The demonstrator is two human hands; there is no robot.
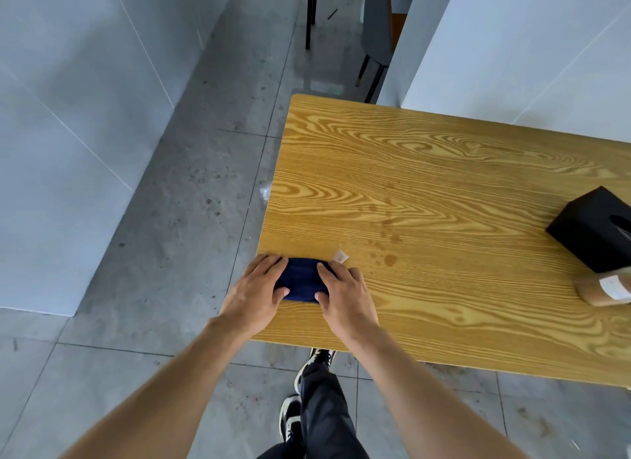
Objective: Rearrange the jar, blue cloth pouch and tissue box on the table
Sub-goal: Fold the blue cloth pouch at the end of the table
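The blue cloth pouch [300,281] lies flat near the left front corner of the wooden table [426,192]. My left hand [254,294] grips its left end and my right hand [345,296] grips its right end, fingers over the top and thumbs at the near side. A small white tag [340,256] sticks out beside the pouch. The black tissue box [596,231] stands at the right edge of the view. A brown jar-like thing with a white label [604,289] lies in front of the box, partly cut off.
The table's left edge is right beside my left hand, and the grey tiled floor [153,253] lies beyond it. White panels stand on the left and behind the table. A dark chair [375,31] stands past the far edge. My legs and shoes show below the table's front edge.
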